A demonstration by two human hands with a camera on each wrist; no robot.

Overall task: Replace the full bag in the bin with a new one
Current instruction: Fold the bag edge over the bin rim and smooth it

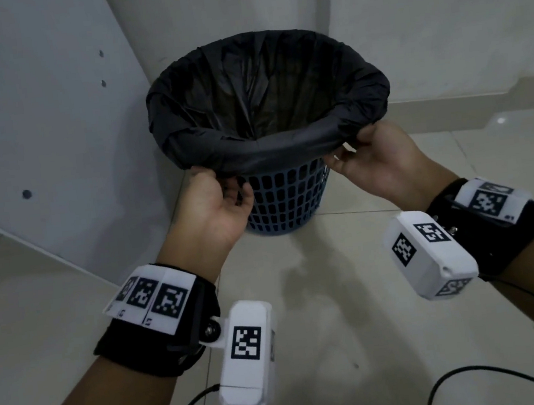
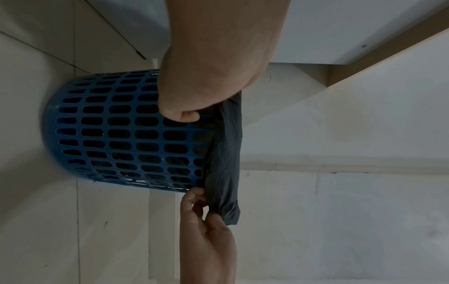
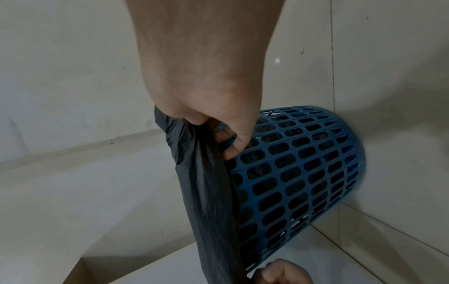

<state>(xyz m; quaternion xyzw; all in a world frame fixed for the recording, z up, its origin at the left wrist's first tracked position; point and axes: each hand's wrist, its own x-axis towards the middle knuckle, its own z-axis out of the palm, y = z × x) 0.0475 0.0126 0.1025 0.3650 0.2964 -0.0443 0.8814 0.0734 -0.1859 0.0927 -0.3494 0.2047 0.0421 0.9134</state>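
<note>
A blue lattice bin [image 1: 286,197] stands on the floor in a corner. A black bag [image 1: 268,103] lines it, with its edge folded down over the rim. My left hand [image 1: 224,183] pinches the folded edge at the near left, fingers curled under it. On the near right, my right hand [image 1: 352,150] grips the same edge. In the left wrist view the left hand [image 2: 184,113] holds the bag [image 2: 226,153] against the bin [image 2: 121,134]. In the right wrist view the right hand [image 3: 218,138] bunches the bag [image 3: 209,192] beside the bin [image 3: 303,173]. The bag's inside is dark.
A white cabinet panel [image 1: 37,127] stands close on the bin's left, with walls behind it. A low ledge [image 1: 478,94] runs along the right wall. The floor [image 1: 338,326] is pale tile. Black cables [image 1: 475,375] trail from my wrists across it.
</note>
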